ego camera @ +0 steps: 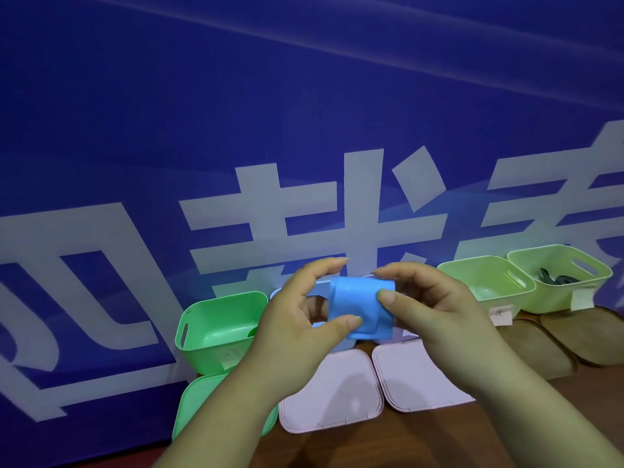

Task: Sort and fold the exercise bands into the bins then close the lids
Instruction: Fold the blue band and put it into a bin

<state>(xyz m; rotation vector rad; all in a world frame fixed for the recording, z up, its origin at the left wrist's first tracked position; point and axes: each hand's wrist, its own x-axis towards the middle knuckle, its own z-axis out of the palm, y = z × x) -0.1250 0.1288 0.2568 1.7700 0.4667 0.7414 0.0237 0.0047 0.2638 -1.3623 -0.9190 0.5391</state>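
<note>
At the far left an open green bin (219, 329) stands on the wooden table (439, 437) with its green lid (202, 407) lying just nearer. Right of it, the left hand (297, 319) pinches the folded blue exercise band (361, 305), thumb on its lower front and fingers curled behind. The right hand (429, 309) grips the band's right end between thumb and forefinger, holding it in the air above two pale pink lids (331, 393); further right stand a light green bin (486, 282) and a yellow-green bin (560, 278) holding a dark band (553, 278), with brown lids (540, 346) nearer.
</note>
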